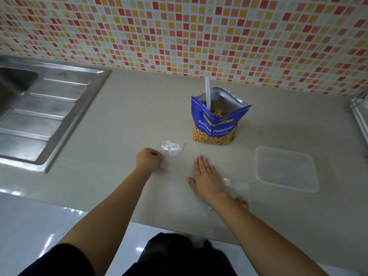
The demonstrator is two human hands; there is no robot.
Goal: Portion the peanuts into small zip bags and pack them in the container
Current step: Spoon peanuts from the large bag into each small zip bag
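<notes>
The right hand (207, 176) lies flat, fingers straight, on the table (139, 116) in front of the peanut bag (215, 120). The container (286, 168) sits front-right of it. The left hand (148, 158) has its grip curled on an empty zip bag (172, 154), front-left. I'd spread its mouth wide before lifting the spoon (207, 92).

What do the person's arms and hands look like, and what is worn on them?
The left forearm and right forearm are bare. The left hand and right hand show no gloves, rings or watch. A black sleeve covers the left upper arm.
</notes>
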